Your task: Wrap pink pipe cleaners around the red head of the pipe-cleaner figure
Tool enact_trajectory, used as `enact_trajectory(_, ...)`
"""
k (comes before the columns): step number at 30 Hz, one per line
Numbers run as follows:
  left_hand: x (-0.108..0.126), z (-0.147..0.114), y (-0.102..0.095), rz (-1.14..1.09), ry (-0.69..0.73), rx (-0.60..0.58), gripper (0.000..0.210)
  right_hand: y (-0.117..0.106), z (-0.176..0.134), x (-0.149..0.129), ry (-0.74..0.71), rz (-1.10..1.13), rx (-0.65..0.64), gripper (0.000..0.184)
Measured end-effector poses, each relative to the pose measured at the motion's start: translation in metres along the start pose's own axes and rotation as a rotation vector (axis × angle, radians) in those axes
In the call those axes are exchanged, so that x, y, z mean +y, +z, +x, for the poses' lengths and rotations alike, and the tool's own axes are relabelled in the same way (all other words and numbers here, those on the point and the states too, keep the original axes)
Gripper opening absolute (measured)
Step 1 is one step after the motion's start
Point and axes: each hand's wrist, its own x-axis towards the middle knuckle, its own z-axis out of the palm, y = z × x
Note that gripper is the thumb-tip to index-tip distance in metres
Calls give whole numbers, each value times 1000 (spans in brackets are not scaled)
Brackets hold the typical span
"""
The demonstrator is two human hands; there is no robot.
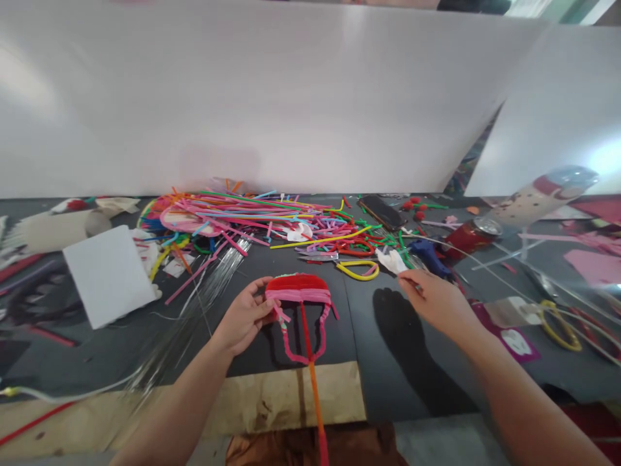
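My left hand (247,314) pinches the left edge of a pipe-cleaner craft piece (298,294), holding it above the table. Its top is a solid red and pink band, and below hangs a pink loop. A red and orange stem (315,388) runs down from it toward my lap. My right hand (434,301) is raised off the table to the right, its fingers closed on a crumpled white tissue (391,261). Just left of the tissue lie yellow-handled scissors (359,270). Behind them is a heap of loose pipe cleaners (272,213).
A blue glue gun (429,255) and a red can (473,238) stand right of the tissue. White card (109,275) and a paper roll (63,230) lie left. A dark phone-like object (381,212) is at the back, before a white partition (252,97). Brown paper (286,398) lines the front edge.
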Motion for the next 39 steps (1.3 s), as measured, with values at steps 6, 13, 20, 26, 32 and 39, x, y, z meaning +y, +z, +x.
enact_trajectory(6, 4, 0, -3, -4, 7, -7, 55, 12, 0, -13, -78, 41, -32, 24)
enact_trajectory(13, 4, 7, -8, -54, -59, -34, 38, 29, 26, -30, -216, 32, -6, 26)
enact_trajectory(20, 4, 7, -8, -38, -102, -95, 36, 46, 85, -43, -234, -240, -293, 42)
enact_trajectory(26, 2, 7, -8, -28, -76, -111, 36, 50, 100, -46, -306, -318, -376, 64)
enact_trajectory(32, 0, 9, -11, -86, -87, -113, 28, 39, 102, -35, -280, -74, -401, 67)
enact_trajectory(39, -2, 7, -8, -94, -41, -85, 34, 26, 84, -17, -199, 200, -426, 59)
